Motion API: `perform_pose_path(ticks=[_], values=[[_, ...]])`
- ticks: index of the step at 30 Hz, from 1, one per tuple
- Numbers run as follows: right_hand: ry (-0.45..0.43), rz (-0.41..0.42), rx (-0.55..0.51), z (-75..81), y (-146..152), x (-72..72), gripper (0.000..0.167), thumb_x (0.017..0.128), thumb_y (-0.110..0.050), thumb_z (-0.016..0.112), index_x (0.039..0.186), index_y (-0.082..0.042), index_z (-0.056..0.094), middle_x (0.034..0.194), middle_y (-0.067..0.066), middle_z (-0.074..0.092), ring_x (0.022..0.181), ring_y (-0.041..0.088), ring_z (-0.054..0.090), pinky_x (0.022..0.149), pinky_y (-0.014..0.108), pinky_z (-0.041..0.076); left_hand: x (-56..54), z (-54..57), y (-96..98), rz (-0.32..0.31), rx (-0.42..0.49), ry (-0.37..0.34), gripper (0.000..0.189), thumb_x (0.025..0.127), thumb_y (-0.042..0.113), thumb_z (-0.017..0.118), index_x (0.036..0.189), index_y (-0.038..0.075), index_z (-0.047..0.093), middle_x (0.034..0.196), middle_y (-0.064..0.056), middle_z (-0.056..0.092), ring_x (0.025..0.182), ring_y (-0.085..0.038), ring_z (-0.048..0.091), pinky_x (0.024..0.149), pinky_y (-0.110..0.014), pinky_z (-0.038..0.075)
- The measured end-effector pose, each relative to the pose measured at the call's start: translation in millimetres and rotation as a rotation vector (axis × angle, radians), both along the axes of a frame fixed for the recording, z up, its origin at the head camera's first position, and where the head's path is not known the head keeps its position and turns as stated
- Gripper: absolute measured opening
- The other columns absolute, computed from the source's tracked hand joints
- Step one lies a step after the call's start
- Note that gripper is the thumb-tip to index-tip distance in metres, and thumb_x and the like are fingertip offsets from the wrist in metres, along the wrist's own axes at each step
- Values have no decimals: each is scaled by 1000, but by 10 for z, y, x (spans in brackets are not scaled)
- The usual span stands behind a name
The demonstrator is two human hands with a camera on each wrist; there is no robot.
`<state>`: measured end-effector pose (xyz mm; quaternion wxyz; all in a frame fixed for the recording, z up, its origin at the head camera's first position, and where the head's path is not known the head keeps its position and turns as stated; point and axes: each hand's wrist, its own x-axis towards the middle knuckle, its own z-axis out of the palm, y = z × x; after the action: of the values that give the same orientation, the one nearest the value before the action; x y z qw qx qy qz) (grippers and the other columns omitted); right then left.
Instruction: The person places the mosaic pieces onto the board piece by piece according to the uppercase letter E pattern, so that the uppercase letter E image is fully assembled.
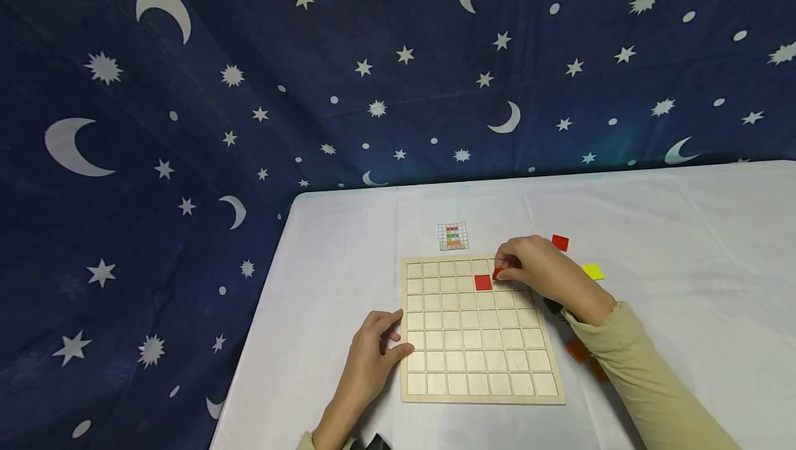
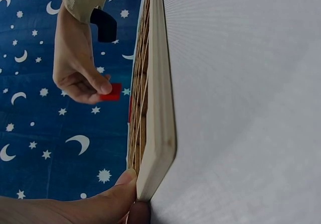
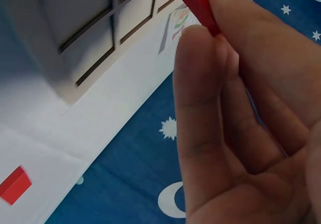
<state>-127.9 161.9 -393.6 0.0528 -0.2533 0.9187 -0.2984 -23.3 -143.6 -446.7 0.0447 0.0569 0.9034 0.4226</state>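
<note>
A light wooden grid board (image 1: 485, 399) lies on the white table. My right hand (image 1: 533, 263) is over its far right part, pinching a red square tile (image 1: 497, 274) between thumb and fingers. In the right wrist view this red tile (image 3: 198, 0) is seen edge-on at the fingertips. Another red tile (image 1: 483, 283) fills a cell just left of the hand. At the board's left edge rests my left hand (image 1: 372, 350), thumb over the rim and fingers spread against the side. The left wrist view shows that thumb (image 2: 118, 194) on the board near a corner.
A small card (image 1: 452, 236) with a coloured grid pattern lies beyond the board. To the right are a red tile (image 1: 560, 242), a yellow tile (image 1: 593, 272) and orange tiles (image 1: 577, 350), partly hidden by the right arm. A dark star-and-moon cloth (image 1: 398, 77) hangs behind the table.
</note>
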Motion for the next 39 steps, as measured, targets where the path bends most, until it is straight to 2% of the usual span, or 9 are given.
perform_pose_path(ticks=[13,22,31,39], values=[[12,60,-41,-79,-289,-69,17,79,-4,82,75,-13,67,70,-8,60,65,6,49,61,23,43,0,8,-6,5,0,-8,58,79,12,81,132,-2,60,105,-1,59,77,-10,50,65,-19,45],[7,97,-40,-130,-444,-103,16,79,-10,82,74,-14,67,69,-9,59,65,5,47,63,23,42,9,8,-3,8,10,-6,58,79,12,81,131,-3,61,104,-1,58,77,-9,50,65,-19,45],[-3,142,-31,-187,-494,-125,15,81,-4,79,74,-12,69,71,-6,61,66,6,48,61,23,43,15,2,-3,6,17,-4,58,79,14,81,131,-3,61,104,-1,58,77,-9,50,65,-19,45],[21,133,13,-189,-495,-127,12,81,-2,79,77,-10,72,75,-5,65,69,8,52,64,24,46,11,3,0,6,24,-6,58,79,15,81,131,-2,61,106,-2,59,79,-9,51,66,-19,46]])
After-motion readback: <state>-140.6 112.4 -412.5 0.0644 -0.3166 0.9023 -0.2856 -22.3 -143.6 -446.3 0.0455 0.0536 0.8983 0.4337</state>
